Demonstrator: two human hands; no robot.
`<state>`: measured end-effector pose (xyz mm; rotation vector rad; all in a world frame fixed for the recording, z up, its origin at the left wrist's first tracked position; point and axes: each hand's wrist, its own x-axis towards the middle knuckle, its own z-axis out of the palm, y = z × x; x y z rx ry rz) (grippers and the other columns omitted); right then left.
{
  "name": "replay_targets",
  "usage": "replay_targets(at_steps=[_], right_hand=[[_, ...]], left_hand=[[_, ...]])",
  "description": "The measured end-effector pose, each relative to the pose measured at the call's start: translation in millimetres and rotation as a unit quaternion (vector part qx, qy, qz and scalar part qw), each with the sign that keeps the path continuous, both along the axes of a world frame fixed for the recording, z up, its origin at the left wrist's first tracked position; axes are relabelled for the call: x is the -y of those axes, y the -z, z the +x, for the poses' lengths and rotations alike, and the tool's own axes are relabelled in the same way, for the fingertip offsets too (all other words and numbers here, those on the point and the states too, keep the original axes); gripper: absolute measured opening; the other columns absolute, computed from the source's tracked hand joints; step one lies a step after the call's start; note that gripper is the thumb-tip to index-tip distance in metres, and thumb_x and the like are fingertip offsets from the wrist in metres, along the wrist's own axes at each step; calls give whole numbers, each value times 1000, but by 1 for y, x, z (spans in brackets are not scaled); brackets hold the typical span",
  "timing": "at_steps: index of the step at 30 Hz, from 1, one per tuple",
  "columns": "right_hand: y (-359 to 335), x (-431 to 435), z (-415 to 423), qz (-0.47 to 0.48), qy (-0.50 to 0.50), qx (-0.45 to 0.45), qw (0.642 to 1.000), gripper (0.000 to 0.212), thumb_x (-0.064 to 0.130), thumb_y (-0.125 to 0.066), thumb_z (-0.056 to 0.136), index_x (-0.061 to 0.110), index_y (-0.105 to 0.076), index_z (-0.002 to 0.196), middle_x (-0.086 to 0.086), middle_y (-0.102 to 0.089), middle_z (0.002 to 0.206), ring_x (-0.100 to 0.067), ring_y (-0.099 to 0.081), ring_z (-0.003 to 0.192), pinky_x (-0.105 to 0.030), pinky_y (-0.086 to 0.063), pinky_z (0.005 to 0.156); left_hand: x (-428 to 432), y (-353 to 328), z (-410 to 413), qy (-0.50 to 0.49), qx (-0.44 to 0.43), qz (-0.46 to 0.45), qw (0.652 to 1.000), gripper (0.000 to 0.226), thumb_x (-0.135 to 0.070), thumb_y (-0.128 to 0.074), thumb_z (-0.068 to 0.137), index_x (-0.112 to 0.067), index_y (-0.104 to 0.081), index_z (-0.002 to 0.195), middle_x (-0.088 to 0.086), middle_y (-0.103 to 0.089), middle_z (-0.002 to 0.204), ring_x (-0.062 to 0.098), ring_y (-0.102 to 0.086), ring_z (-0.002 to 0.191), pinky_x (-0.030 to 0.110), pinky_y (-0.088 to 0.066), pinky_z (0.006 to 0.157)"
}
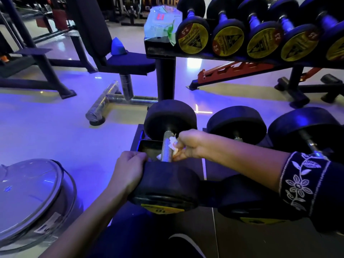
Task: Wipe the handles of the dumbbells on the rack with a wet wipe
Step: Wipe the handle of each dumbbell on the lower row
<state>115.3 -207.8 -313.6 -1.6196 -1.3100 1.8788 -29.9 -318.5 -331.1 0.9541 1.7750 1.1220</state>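
Observation:
A large black dumbbell (167, 181) lies on the lower shelf of the rack, its knurled metal handle (166, 146) pointing away from me. My right hand (188, 145) pinches a white wet wipe (173, 144) against the right side of that handle. My left hand (130, 168) rests over the top left of the dumbbell's near head, fingers curled on its edge. Two more black dumbbells (238, 125) lie to the right. Small 2.5 dumbbells (193, 37) line the upper shelf.
A wet-wipe packet (162, 23) lies at the left end of the upper shelf (160, 51). A lidded metal bin (31, 194) stands at my lower left. A gym seat (130, 64), machine frames and a red bench frame (232, 71) stand on the shiny floor behind.

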Motion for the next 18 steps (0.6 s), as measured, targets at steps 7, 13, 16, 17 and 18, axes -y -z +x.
replay_targets(at_steps=[7,13,16,17,18], right_hand=[[-4,22,5,105,-77,71,989,11,-8,-64,80,1,-57,77,-6,-45,54,-12,-35,37,-16,-26,38],[-9,10,-2,201,-15,135,970,15,-4,-67,77,-1,-58,66,-13,-58,57,-20,-54,43,-32,-56,49],[-5,27,-2,221,-67,168,959,11,-5,-65,75,4,-63,68,-16,-64,66,-17,-60,53,-37,-58,64],[-4,29,-2,218,-77,167,959,12,-6,-65,75,4,-64,67,-16,-65,65,-15,-60,52,-38,-58,64],[-4,28,-2,220,-76,170,958,11,-4,-67,74,3,-65,66,-16,-64,63,-16,-59,51,-39,-58,62]], left_hand=[[-2,0,0,22,-49,11,999,28,-11,-50,81,-14,-51,53,7,-50,52,21,-42,57,32,-32,58],[-14,-13,0,93,-146,-13,985,32,-13,-53,82,-17,-40,54,-4,-44,50,22,-40,58,33,-29,57],[-17,-22,6,94,-138,-55,984,18,-31,-56,63,-13,-54,61,7,-60,71,25,-53,68,32,-38,63],[-17,-23,7,97,-136,-61,984,20,-33,-53,56,-14,-56,60,7,-61,72,25,-54,68,31,-39,63],[-18,-23,7,97,-134,-65,984,21,-33,-51,52,-14,-55,59,7,-60,71,24,-53,67,31,-39,63]])
